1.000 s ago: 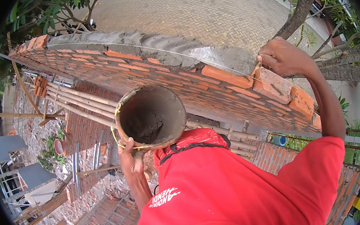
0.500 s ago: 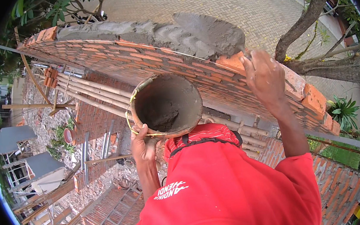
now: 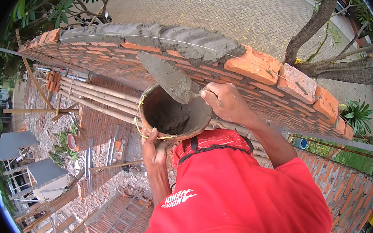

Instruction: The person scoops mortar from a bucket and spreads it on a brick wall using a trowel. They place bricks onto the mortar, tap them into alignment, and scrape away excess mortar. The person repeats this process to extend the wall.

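My left hand point(image 3: 154, 151) grips a round mortar bucket point(image 3: 156, 133) at its near left rim, where yellow cord is wound. Wet grey mortar lies inside it. A trowel point(image 3: 164, 76), its blade coated with mortar, slants over the bucket's far rim, my right hand point(image 3: 224, 101) closed on its handle. Just beyond them runs a brick wall point(image 3: 279, 96), its top covered with a long rough bed of mortar point(image 3: 197, 39). A thin white string point(image 3: 170, 39) stretches along it, and bare orange bricks point(image 3: 253, 65) show at the right part of the top.
Behind the wall lie a paved road point(image 3: 229, 2) and a leaning tree trunk point(image 3: 307, 37). Bamboo poles point(image 3: 100, 102) run below the wall. Far below are rubble, a ladder point(image 3: 116, 231), metal bars point(image 3: 89, 157) and lower brick walls point(image 3: 351, 199).
My right hand and trowel have swung from the mortar bed on the wall top down and left to above the bucket. My left hand still holds the bucket, now slightly right of its earliest position.
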A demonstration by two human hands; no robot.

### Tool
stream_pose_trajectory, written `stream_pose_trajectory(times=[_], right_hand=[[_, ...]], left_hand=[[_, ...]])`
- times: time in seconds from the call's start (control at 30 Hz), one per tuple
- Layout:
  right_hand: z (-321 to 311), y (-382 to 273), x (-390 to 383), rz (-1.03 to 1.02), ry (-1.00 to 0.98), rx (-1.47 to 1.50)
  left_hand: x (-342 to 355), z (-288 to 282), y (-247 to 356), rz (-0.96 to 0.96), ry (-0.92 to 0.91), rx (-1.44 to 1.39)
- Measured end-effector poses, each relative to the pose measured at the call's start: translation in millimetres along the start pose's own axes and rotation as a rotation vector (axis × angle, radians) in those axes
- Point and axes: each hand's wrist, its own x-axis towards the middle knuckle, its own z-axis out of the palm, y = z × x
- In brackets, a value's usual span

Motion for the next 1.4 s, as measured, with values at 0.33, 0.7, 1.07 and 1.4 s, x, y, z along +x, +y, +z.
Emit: stream_pose_trajectory(times=[0.33,0.7,1.07,1.4], right_hand=[[-42,52,-50,0.204,0.133,0.084],[-92,36,-61,0.391,-0.013,0.808],[-129,51,-130,0.167,-0.149,-0.163],[-161,32,-124,0.494,-0.089,0.057]], left_hand=[[-18,15,-13,-0.016,0.033,0.000],[-32,24,-43,-0.064,0.009,-0.022],[-43,16,-62,-0.102,-0.038,-0.052],[-49,25,-52,-0.075,0.083,0.036]])
